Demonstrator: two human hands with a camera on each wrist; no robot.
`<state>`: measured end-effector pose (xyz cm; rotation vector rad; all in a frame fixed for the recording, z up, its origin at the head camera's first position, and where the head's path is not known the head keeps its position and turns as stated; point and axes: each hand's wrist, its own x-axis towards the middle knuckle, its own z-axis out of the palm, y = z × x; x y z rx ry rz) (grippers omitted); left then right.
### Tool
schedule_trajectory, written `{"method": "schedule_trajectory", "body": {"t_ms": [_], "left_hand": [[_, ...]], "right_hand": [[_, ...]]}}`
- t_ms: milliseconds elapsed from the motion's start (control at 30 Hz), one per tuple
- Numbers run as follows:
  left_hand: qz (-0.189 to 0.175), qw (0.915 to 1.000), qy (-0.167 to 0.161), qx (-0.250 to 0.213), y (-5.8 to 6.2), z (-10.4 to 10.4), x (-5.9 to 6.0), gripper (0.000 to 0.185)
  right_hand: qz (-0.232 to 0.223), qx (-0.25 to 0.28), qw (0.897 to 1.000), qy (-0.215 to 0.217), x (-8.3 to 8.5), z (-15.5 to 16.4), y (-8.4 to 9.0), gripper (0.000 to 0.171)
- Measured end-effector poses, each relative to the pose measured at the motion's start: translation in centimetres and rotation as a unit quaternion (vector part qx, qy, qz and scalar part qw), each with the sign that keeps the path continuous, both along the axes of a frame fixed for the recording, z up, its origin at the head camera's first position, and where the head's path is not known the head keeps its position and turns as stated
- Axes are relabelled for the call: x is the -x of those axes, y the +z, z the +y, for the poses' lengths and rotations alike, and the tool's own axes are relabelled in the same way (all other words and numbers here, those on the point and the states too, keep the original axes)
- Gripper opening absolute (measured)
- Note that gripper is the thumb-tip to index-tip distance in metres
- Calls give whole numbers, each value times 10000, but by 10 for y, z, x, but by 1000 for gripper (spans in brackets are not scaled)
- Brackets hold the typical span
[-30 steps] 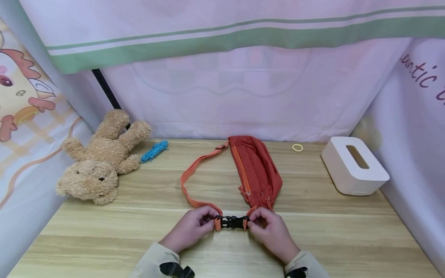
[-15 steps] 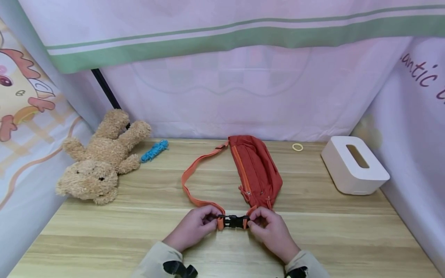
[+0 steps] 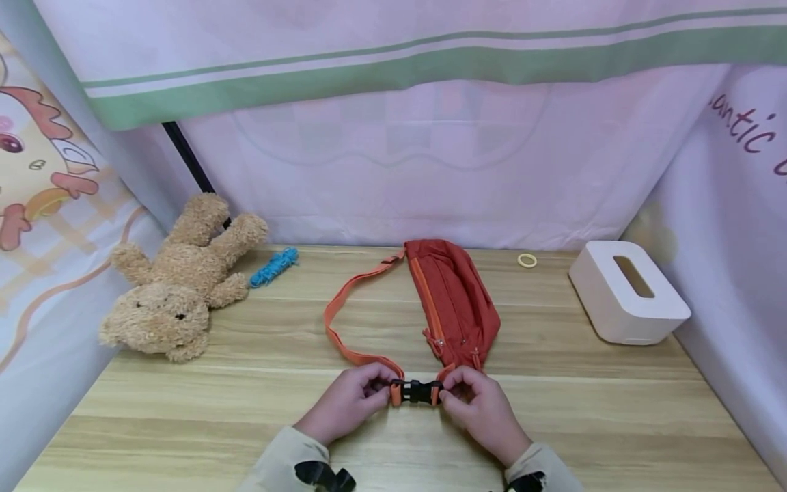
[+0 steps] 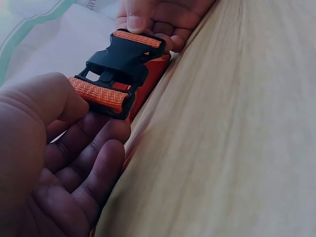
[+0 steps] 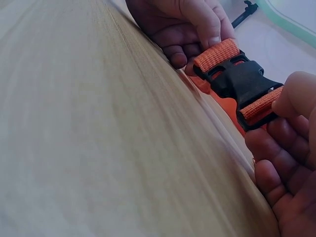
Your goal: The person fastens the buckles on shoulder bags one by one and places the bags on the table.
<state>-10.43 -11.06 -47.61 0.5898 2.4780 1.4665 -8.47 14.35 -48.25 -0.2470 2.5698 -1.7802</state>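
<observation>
A red waist bag lies on the wooden table, its orange strap looping out to the left. Between my hands is the strap's black side-release buckle. My left hand pinches the pronged half by its webbing end, thumb on top. The socket half is pinched by my right hand. In the left wrist view the prongs of the buckle sit inside the socket, with a gap still showing at the pronged end. Whether it is latched I cannot tell.
At the left lies a tan teddy bear, beside a bundle of blue cord. A small yellow ring lies at the back right. A white tissue box stands near the right edge. Curtains enclose the table.
My left hand has moved right, bringing the pronged half deeper into the socket half and shortening the gap. The right hand has stayed in place. The strap loop shifted slightly right.
</observation>
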Motion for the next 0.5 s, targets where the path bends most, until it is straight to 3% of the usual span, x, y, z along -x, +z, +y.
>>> {"method": "schedule_trajectory", "body": {"t_ms": [500], "left_hand": [[-401,9991,45,-162,1,-3,0,14]], "right_hand": [[-61,137,9999,-72,0,0,0,19]]}}
